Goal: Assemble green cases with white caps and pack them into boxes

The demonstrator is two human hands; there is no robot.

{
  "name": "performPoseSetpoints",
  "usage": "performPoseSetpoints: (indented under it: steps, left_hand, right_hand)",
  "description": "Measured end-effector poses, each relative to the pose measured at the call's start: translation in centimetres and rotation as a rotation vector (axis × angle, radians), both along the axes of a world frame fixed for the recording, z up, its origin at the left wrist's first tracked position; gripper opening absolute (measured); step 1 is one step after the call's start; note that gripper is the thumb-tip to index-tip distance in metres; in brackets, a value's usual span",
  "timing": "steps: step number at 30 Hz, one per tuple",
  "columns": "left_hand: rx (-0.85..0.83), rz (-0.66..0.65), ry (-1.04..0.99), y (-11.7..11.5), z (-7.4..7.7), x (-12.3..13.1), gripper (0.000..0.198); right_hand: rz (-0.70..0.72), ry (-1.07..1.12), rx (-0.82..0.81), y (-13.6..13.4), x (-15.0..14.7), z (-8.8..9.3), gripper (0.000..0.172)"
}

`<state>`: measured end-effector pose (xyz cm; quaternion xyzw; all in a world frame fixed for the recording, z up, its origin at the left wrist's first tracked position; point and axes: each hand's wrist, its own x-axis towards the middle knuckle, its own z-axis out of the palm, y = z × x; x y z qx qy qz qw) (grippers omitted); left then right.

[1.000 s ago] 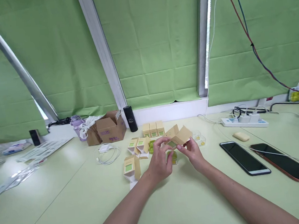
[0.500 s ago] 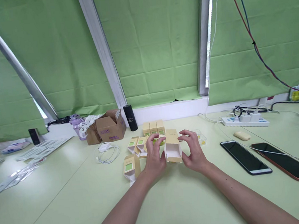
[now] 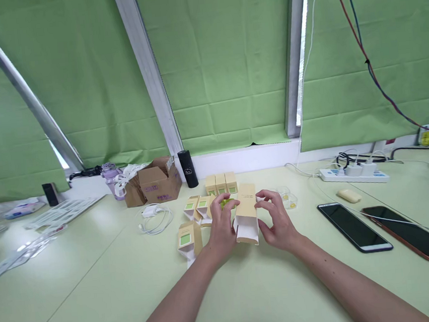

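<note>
At centre frame, the left hand (image 3: pixel 223 226) and right hand (image 3: pixel 276 218) hold an open-ended carton (image 3: pixel 246 206) by its sides, apparently squaring it, the next move wanting gentle, even pressure

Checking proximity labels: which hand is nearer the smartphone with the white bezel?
Right. The right hand is left of the smartphone, at the right side of the open carton; the left hand is farther off, at the carton's left.

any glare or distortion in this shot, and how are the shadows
Head view: bright glare spots on the clear plastic packaging; soft, faint shadows on the table around the left hand and right hand; a window post leans, perhaps from wide-angle distortion; print on the held carton is too small to read.
</note>
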<state>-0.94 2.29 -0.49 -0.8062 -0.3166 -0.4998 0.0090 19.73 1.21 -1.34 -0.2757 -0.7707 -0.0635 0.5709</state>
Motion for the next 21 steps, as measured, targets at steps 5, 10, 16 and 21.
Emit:
performPoseSetpoints:
  steps: [5, 10, 16, 21]
  left_hand:
    - [0.01, -0.008, 0.003, 0.0, 0.0, -0.1, 0.057]
    - [-0.031, -0.077, -0.065, 0.0, 0.4, -0.1, 0.07]
    - [-0.075, -0.145, -0.256, -0.1, 1.1, 0.3, 0.056]
    - [-0.124, -0.163, -0.341, -0.1, 1.3, 0.5, 0.045]
  right_hand:
    - [-0.004, 0.001, -0.001, 0.0, 0.1, 0.0, 0.058]
    - [-0.015, 0.024, -0.009, -0.1, 0.2, 0.1, 0.069]
    - [-0.049, 0.033, -0.031, -0.1, 0.2, 0.1, 0.069]
    - [-0.065, 0.046, -0.047, 0.0, 0.2, 0.0, 0.066]
